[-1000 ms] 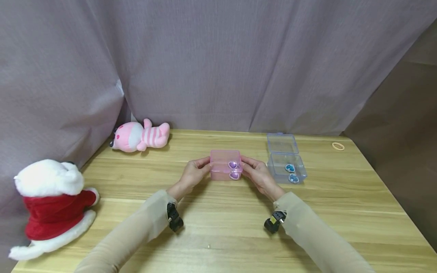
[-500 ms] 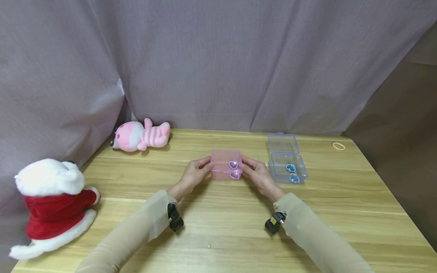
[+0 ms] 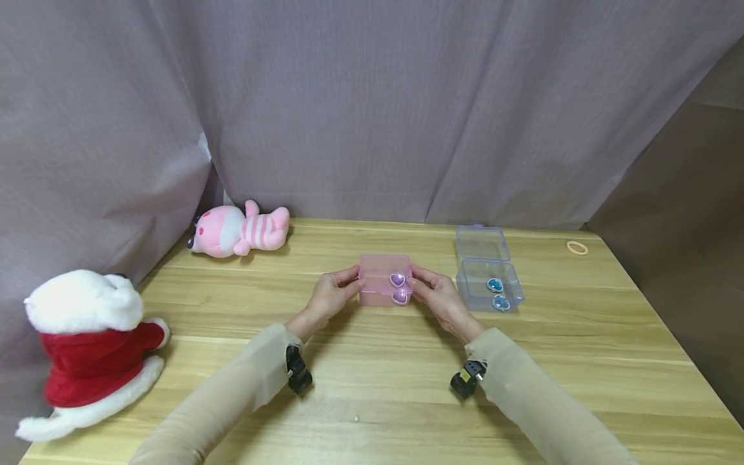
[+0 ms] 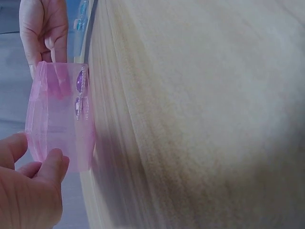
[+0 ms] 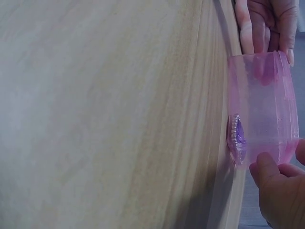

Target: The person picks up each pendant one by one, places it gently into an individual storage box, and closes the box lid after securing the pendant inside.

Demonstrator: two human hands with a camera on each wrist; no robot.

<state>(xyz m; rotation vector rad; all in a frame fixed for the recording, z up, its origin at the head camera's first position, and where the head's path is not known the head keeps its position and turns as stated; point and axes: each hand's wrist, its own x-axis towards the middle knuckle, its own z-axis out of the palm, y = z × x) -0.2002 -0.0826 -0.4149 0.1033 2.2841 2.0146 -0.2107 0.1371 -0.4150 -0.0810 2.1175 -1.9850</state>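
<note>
In the head view a small see-through pink plastic box [image 3: 374,274] stands at mid-table with its lid down. Two purple heart-shaped gems [image 3: 399,296] with pale beaded edges lie in its right half. My left hand [image 3: 329,295] holds the box's left end between thumb and fingers; my right hand [image 3: 440,298] grips the opposite end the same way. Each wrist view shows thumb and fingertips on the end walls and lid edge of the pink box [image 4: 62,124]. To the right of it, a see-through bluish box [image 3: 472,299] with its lid tipped back holds two blue gems [image 3: 495,285].
A pink plush toy [image 3: 241,232] lies at the back left of the wooden table [image 3: 372,381]. Nearer on the left sits a white plush dog [image 3: 87,349] in red clothing. A beige ring [image 3: 577,243] lies at the back right. Grey curtain [image 3: 337,110] hangs behind.
</note>
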